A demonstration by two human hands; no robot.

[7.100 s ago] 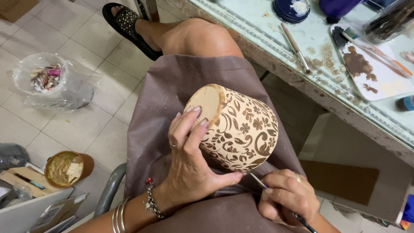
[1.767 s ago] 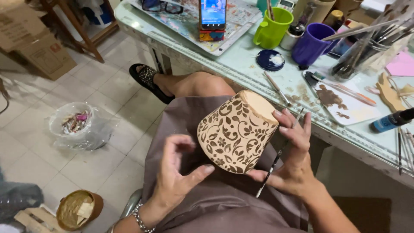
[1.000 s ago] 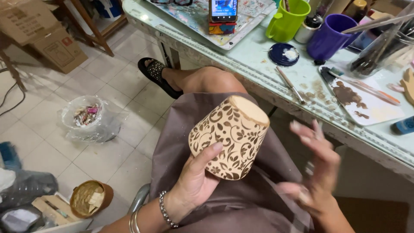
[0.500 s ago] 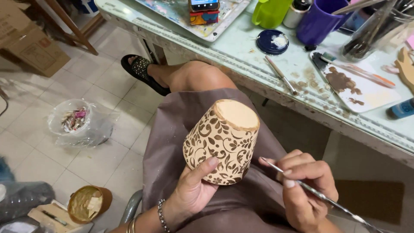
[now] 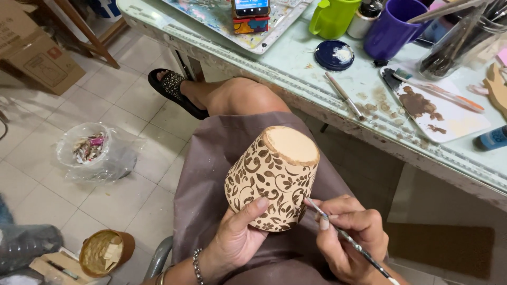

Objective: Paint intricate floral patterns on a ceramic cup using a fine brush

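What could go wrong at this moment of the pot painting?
The left hand grips the patterned pot over its leaf pattern, so if that paint is wet, fingers may smudge it. The pot sits tilted on the lap, steadied by one hand; it might roll. The right hand holds the thin brush tip at the wall; a jolt could streak.

one camera on the head, looking down

it sits close above the lap and both hands, tipped a bit forward, so the table edge (image 5: 296, 79) fills the top and the floor (image 5: 79, 111) the left.
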